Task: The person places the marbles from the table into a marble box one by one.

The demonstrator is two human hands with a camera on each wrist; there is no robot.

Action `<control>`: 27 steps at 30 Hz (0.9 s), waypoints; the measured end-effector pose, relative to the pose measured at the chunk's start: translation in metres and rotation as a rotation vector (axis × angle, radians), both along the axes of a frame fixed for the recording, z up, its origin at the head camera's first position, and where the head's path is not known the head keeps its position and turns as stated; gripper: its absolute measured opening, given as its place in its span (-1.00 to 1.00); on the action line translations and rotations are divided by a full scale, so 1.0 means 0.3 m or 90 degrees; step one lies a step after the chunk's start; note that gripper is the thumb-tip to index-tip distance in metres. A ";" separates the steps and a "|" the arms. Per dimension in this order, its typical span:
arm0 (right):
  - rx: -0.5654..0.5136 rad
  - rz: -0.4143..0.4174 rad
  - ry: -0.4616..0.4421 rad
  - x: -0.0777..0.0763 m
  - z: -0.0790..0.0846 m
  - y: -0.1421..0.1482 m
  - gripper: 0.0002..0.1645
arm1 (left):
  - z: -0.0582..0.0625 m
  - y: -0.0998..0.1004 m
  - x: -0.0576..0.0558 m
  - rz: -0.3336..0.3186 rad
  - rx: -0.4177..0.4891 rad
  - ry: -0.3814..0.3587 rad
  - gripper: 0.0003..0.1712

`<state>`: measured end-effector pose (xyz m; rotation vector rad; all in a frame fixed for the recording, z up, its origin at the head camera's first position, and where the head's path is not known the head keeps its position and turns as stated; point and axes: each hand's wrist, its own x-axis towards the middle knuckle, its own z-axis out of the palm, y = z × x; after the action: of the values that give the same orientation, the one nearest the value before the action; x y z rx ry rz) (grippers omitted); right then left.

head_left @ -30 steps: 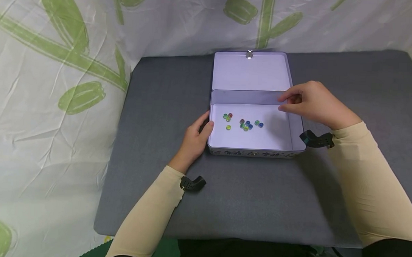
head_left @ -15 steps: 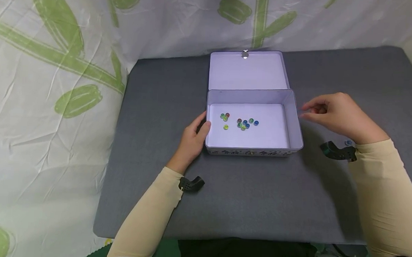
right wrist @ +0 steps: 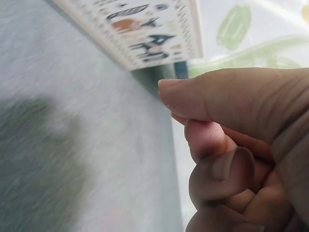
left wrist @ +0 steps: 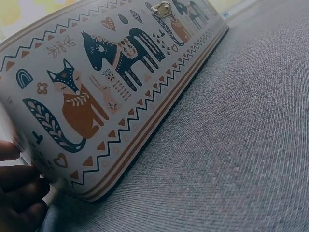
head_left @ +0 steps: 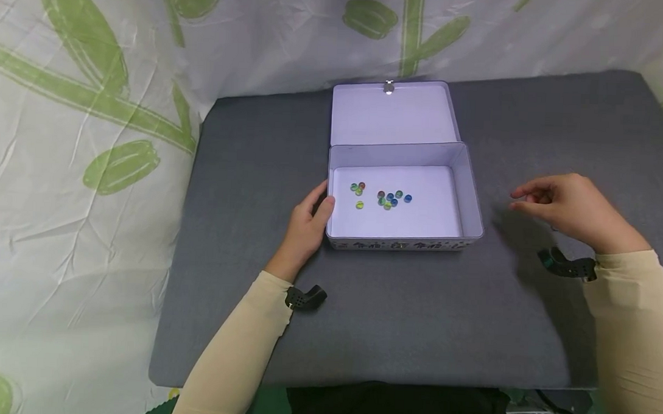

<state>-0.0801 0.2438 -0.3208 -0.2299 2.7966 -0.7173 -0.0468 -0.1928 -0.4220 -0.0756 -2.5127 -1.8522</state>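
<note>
A pale tin box [head_left: 400,243] stands on the table with its hinged lid [head_left: 392,115] laid back. Several glass marbles [head_left: 394,202], blue, green, yellow and reddish, lie on its floor towards the left. My left hand [head_left: 303,230] rests at the box's left wall, thumb at the rim; its fingertips [left wrist: 38,186] touch the box's end in the left wrist view. To the right of the box, my right hand [head_left: 575,209] hovers over the table with thumb and index finger apart and nothing seen between them. A blue marble [head_left: 553,229] peeks out beneath it, mostly hidden.
Grey cloth covers the table [head_left: 404,325]. A white curtain [head_left: 293,41] with green leaf prints hangs along the back and left. Foxes and horses decorate the box's front wall [left wrist: 120,72], which carries a metal clasp [left wrist: 161,8].
My right hand has moved from over the box's right end rightward and towards me, out over the table. The left hand stays at the box, and the marbles inside lie as before.
</note>
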 end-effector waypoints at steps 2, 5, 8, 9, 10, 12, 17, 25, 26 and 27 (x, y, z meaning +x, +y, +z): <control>0.001 0.002 0.003 0.007 -0.015 0.019 -0.62 | -0.002 -0.001 0.000 0.003 -0.002 -0.006 -0.32; 0.005 0.002 0.015 0.017 -0.038 0.047 -0.64 | -0.006 -0.005 0.001 0.006 0.000 -0.005 -0.32; 0.005 -0.013 0.001 0.032 -0.063 0.075 -0.62 | -0.012 -0.011 0.006 0.001 0.001 0.000 -0.32; 0.003 -0.019 -0.007 0.038 -0.072 0.084 -0.59 | -0.013 -0.014 0.009 -0.001 0.003 0.000 -0.33; 0.002 -0.024 -0.014 0.044 -0.080 0.093 -0.58 | -0.014 -0.015 0.012 -0.002 0.001 0.000 -0.33; -0.003 -0.038 -0.030 0.054 -0.092 0.109 -0.54 | -0.016 -0.019 0.017 -0.004 0.001 -0.001 -0.33; 0.018 -0.073 -0.040 0.071 -0.106 0.141 -0.43 | -0.012 -0.017 0.014 -0.004 0.001 0.003 -0.32; 0.029 -0.102 -0.020 0.093 -0.131 0.187 -0.39 | -0.011 -0.006 0.000 -0.007 0.007 0.010 -0.33; 0.030 -0.103 -0.018 0.096 -0.134 0.192 -0.40 | -0.012 -0.005 -0.001 -0.009 0.007 0.012 -0.33; 0.029 -0.105 -0.017 0.099 -0.136 0.197 -0.40 | -0.013 -0.003 -0.002 -0.012 0.007 0.014 -0.33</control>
<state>-0.0504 0.3028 -0.3617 0.0194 2.8263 -0.6853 -0.0474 -0.1939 -0.4258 -0.1184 -2.4961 -1.8601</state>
